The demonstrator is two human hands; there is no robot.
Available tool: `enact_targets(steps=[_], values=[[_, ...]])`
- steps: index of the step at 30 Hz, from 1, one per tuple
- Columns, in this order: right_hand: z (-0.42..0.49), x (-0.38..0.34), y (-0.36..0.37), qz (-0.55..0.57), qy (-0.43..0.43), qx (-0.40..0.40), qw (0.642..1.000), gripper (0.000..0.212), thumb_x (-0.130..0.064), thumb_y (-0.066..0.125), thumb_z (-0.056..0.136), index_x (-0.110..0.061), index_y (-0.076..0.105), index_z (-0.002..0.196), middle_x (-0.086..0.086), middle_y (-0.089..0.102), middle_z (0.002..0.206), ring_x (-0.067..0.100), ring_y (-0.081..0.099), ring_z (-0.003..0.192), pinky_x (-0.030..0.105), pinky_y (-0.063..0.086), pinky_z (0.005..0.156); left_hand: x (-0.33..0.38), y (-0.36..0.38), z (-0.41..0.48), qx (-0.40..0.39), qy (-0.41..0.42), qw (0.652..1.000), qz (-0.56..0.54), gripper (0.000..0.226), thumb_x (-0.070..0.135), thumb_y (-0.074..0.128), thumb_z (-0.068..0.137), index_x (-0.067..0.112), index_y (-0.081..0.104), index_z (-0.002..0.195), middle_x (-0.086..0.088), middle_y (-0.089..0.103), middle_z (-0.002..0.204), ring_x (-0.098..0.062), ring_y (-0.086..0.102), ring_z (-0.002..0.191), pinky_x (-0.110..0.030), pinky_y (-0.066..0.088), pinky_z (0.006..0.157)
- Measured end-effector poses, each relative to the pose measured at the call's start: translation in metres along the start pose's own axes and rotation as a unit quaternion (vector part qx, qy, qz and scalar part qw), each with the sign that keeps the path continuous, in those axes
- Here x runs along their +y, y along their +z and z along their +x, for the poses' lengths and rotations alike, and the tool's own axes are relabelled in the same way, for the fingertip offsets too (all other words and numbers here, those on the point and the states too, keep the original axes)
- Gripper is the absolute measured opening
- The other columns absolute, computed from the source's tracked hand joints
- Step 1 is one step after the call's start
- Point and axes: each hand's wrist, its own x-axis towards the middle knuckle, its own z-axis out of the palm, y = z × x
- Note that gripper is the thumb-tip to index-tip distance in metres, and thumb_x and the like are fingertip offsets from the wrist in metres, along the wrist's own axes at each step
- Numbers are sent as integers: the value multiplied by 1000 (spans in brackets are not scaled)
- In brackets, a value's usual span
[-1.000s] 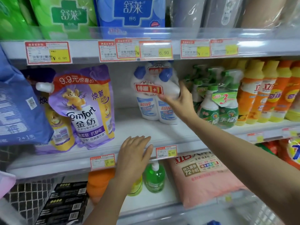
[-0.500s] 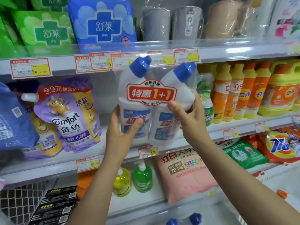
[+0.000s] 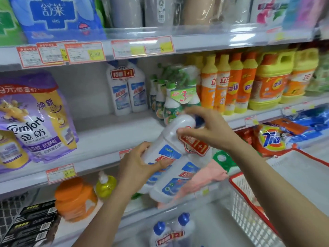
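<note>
A twin pack of white cleaner bottles [image 3: 171,154] with a red 1+1 label is held tilted in front of the middle shelf, caps pointing up and right. My left hand [image 3: 137,163] grips its lower body. My right hand [image 3: 208,130] holds it near the necks, covering the blue caps. A second twin pack [image 3: 126,88] stands upright at the back of the middle shelf. A third twin pack [image 3: 170,232] with blue caps lies in the white basket [image 3: 249,207] below.
Purple Comfort refill pouches [image 3: 35,118] stand at the left of the middle shelf [image 3: 99,139], green spray bottles [image 3: 174,98] and orange dish-soap bottles [image 3: 231,82] at the right. Below sit an orange jar [image 3: 74,198], a yellow pump bottle [image 3: 106,186] and detergent bags [image 3: 274,139].
The twin pack has come off the shelf, dropped lower and tipped to the right. Both hands have followed it down, and the view has shifted right, showing the basket.
</note>
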Motion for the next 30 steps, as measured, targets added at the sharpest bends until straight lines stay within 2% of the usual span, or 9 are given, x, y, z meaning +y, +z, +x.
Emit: enact_targets(steps=[5, 10, 12, 15, 19, 21, 25, 28, 30], values=[[-18, 20, 6, 31, 24, -10, 999, 51, -46, 87, 63, -4, 67, 84, 10, 68, 78, 28, 65, 74, 51, 50, 68, 1, 12, -8, -49, 6, 994, 99, 68, 89, 67, 40, 45, 61, 91, 33, 67, 81, 12, 62, 69, -15, 46, 56], [-31, 26, 12, 107, 42, 48, 992, 49, -49, 86, 53, -17, 70, 87, -3, 71, 81, 17, 68, 77, 44, 56, 70, -3, -6, -3, -81, -73, 994, 23, 60, 95, 48, 55, 51, 67, 90, 26, 71, 88, -4, 68, 90, -34, 55, 80], [-34, 30, 5, 137, 42, 67, 987, 47, -50, 85, 52, -25, 70, 88, -5, 72, 85, 14, 69, 79, 42, 57, 72, -14, -22, -3, -77, -216, 973, 20, 92, 105, 20, 51, 46, 70, 100, 11, 76, 85, -21, 72, 85, -33, 56, 70], [-38, 37, -6, 160, 16, 92, 983, 43, -45, 85, 54, -25, 68, 89, -2, 72, 89, 15, 69, 82, 41, 58, 72, -35, -23, -13, -249, -435, 841, -204, 129, 101, 23, 50, 11, 47, 139, -28, 71, 101, -42, 72, 79, -38, 59, 54], [-41, 42, -15, 178, -23, 49, 983, 47, -39, 90, 57, -18, 69, 93, -1, 71, 91, 17, 68, 85, 33, 58, 71, -29, 4, -16, -256, -474, 633, -556, 74, 52, 63, 78, 2, 52, 132, -36, 56, 127, -60, 60, 101, -63, 55, 67], [-44, 49, -23, 172, -22, -1, 985, 49, -40, 92, 57, -18, 68, 95, -3, 70, 93, 16, 67, 87, 28, 55, 70, -20, 14, -17, -208, -475, 638, -569, 54, 19, 69, 72, -2, 58, 120, -38, 62, 114, -57, 65, 87, -57, 57, 49], [-57, 69, -41, 203, 33, -93, 974, 50, -47, 81, 68, -15, 64, 102, 0, 66, 104, 20, 65, 97, 27, 53, 76, -9, 24, -19, -115, -424, 739, -511, 37, 11, 68, 67, 0, 62, 101, -26, 71, 79, -36, 69, 58, -38, 55, 41], [-65, 81, -43, 237, 109, -73, 963, 51, -63, 46, 93, -17, 66, 107, 1, 61, 130, 18, 60, 115, 37, 48, 95, -4, 31, -20, -77, -370, 777, -503, 35, 13, 66, 68, 6, 65, 102, -20, 73, 85, -29, 70, 68, -36, 57, 46], [-64, 84, -43, 304, 256, -43, 917, 67, -76, 39, 83, -25, 63, 118, 3, 49, 145, 14, 59, 115, 36, 51, 91, -2, 35, -20, -73, -345, 790, -502, 39, 13, 66, 73, 8, 64, 112, -19, 73, 102, -29, 69, 86, -38, 59, 52]])
